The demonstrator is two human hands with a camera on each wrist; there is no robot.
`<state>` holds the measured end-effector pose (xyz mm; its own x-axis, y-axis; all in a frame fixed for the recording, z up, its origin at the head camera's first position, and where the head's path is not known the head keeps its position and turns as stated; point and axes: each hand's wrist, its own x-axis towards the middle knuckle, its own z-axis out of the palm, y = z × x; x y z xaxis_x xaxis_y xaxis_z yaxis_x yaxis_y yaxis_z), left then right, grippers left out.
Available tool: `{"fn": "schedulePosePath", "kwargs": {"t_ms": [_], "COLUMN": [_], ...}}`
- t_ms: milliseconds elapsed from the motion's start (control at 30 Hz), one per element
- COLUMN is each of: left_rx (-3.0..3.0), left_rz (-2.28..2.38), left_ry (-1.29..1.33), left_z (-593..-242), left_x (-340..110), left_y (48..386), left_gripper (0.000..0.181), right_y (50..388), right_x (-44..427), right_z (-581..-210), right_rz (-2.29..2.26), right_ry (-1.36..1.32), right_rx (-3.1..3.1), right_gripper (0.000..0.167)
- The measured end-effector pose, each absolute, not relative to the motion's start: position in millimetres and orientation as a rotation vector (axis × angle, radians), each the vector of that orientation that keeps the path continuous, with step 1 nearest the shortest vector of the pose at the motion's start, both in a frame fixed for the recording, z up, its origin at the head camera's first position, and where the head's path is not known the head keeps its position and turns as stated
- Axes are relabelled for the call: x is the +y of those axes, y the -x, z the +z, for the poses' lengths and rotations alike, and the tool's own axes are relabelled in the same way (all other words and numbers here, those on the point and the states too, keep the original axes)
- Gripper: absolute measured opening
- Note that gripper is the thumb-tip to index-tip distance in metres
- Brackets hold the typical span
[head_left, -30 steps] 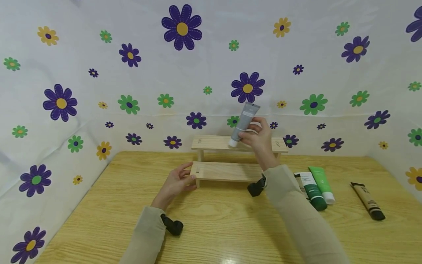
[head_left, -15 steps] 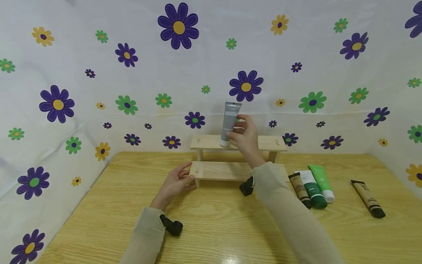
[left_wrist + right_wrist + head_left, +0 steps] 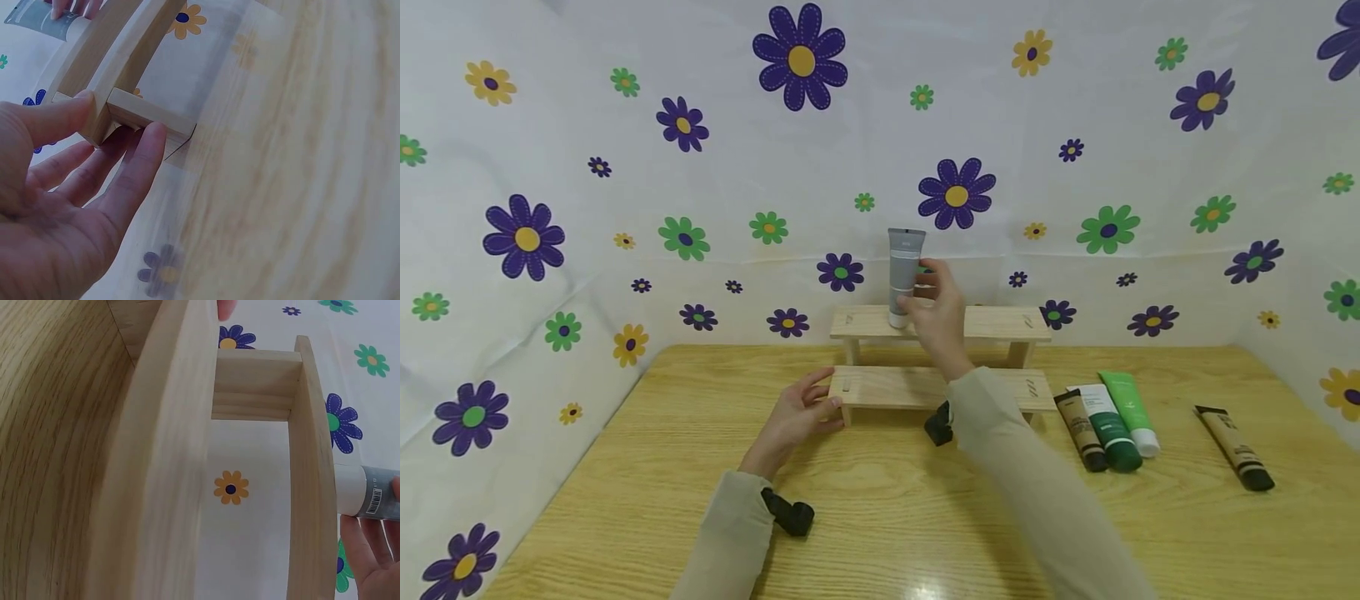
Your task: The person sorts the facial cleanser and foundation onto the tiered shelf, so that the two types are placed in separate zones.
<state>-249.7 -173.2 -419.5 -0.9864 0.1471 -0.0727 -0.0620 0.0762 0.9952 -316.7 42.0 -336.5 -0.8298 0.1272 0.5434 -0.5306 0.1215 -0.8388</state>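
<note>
A grey squeeze tube with a white cap stands upright, cap down, at the upper step of a two-tier wooden stand. My right hand grips this tube from its right side. In the right wrist view the tube's white cap meets the edge of the upper board, or comes very close to it. My left hand holds the left end of the lower step, thumb on top and fingers beneath. The left wrist view shows that thumb and fingers around the board's end.
Right of the stand lie a brown tube, a white and green tube and a bright green tube, side by side. Another brown tube lies farther right on the wooden table. A flowered sheet hangs behind.
My right hand has moved left along the upper step with the grey tube, which has gone from tilted to upright. The left hand keeps its hold on the lower step.
</note>
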Motion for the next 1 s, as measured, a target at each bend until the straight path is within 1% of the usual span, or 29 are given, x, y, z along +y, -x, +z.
{"fn": "schedulePosePath", "kwargs": {"t_ms": [867, 1000], "left_rx": [2.174, 2.168], "left_rz": [2.039, 2.043], "left_ry": [-0.088, -0.094], "left_z": [-419.4, -419.5], "left_x": [-173.7, -174.4], "left_y": [249.5, 249.6], "left_gripper": [0.057, 0.057], "right_y": [318.5, 319.0], "right_x": [26.5, 28.2], "right_z": [-334.6, -334.1], "right_rz": [1.741, 1.732], "right_ry": [-0.441, -0.445], "right_rx": [-2.093, -2.171], "right_gripper": [0.041, 0.044]}}
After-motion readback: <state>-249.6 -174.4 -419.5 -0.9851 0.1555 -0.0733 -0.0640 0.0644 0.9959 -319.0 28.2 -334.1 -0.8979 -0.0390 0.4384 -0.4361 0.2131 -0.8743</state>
